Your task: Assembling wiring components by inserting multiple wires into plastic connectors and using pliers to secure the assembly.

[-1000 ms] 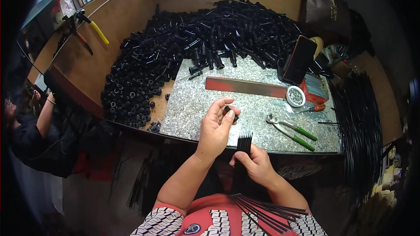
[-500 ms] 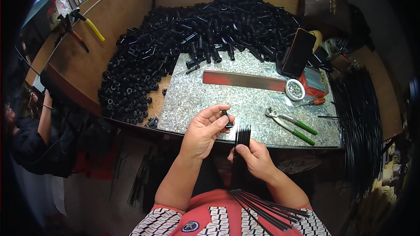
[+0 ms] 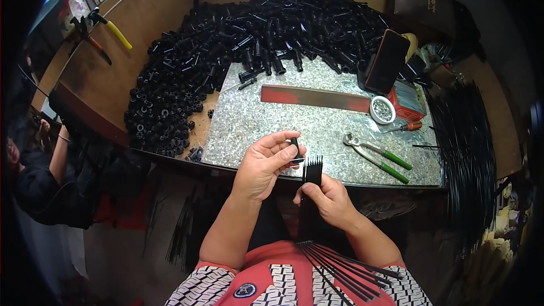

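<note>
My left hand (image 3: 262, 164) pinches a small black plastic part (image 3: 294, 148) between thumb and fingers, over the front edge of the worktop. Just right of it, my right hand (image 3: 330, 199) is closed around a flat bundle of thin black rods (image 3: 313, 171). The rods' pale tips stand up in a row beside the part, close to my left fingertips; I cannot tell if they touch. Lower down, rods fan out across my red top (image 3: 345, 276). Green-handled pincers (image 3: 378, 158) lie on the speckled worktop (image 3: 238, 130), to the right of my hands.
A large heap of black plastic parts (image 3: 255, 31) covers the back and left. A red-and-grey metal bar (image 3: 314, 98), a white bowl of small bits (image 3: 382, 110), a screwdriver (image 3: 411, 127) and a propped phone (image 3: 385, 62) stand nearby. Long black rods (image 3: 467, 158) hang right. Another person (image 3: 48, 175) sits left.
My left hand has shifted slightly up and left, tilting the part more upright. The rod bundle in my right hand has risen a little toward it. The view has tipped slightly.
</note>
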### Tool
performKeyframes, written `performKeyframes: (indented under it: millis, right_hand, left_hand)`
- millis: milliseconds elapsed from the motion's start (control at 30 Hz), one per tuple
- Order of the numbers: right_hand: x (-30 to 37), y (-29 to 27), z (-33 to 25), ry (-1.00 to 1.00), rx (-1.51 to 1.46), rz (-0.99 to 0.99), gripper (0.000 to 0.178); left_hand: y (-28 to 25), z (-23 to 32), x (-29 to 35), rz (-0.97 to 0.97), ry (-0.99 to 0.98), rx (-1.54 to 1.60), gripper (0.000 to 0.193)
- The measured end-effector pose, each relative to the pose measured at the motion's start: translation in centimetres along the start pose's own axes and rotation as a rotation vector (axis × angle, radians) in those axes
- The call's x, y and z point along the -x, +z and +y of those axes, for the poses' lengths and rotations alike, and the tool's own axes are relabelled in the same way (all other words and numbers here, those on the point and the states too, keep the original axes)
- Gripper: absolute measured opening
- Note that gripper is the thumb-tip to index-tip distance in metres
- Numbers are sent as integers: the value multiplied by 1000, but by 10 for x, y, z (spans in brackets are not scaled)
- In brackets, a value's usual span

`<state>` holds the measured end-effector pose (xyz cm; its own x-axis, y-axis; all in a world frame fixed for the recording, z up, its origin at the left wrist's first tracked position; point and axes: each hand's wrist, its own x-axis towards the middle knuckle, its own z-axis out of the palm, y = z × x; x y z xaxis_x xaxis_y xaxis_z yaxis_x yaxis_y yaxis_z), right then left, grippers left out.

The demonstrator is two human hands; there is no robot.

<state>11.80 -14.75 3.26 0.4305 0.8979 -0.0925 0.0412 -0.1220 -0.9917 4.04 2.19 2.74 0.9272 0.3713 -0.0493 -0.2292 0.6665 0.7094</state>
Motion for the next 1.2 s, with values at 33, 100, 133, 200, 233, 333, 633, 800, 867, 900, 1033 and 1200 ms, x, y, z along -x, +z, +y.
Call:
performKeyframes:
  millis: [33, 100, 133, 200, 233, 333, 633, 800, 867, 900, 1033, 1200]
  right_hand:
    - [0, 0, 0, 3, -3, -2, 22]
    - [-1, 0, 1, 1, -7, 0, 22]
    - [-1, 0, 1, -2, -9, 1, 22]
    - [0, 0, 0, 7, -20, -4, 21]
    - [0, 0, -1, 17, -30, -10, 21]
    - [-1, 0, 1, 20, -43, -13, 21]
    - [-1, 0, 2, 20, -27, -6, 20]
    - [0, 1, -2, 24, -20, 4, 20]
    - [0, 2, -5, 45, -36, 9, 20]
    - [0, 2, -6, 30, -12, 8, 19]
    - [-1, 0, -9, -5, 65, 17, 19]
    - [-2, 2, -4, -6, 1, 57, 20]
  left_hand:
    - [0, -1, -1, -2, 4, 1, 31]
    - [-1, -2, -2, -4, 5, 2, 31]
    - [-1, -2, -2, -9, 5, 7, 31]
    - [-1, -2, -3, -15, 4, 11, 31]
    - [-1, -2, -3, -25, 0, 20, 31]
    - [-1, -3, -3, -43, -10, 33, 31]
    - [-5, -6, -2, -107, -45, 70, 31]
    - [-4, -5, 0, -147, -32, 78, 29]
    - [-9, -10, 0, -165, -36, 110, 27]
    - [-10, -12, 1, -166, -36, 108, 27]
    - [-13, -14, 6, -162, 70, -14, 25]
    - [3, -2, 19, -187, 137, -217, 34]
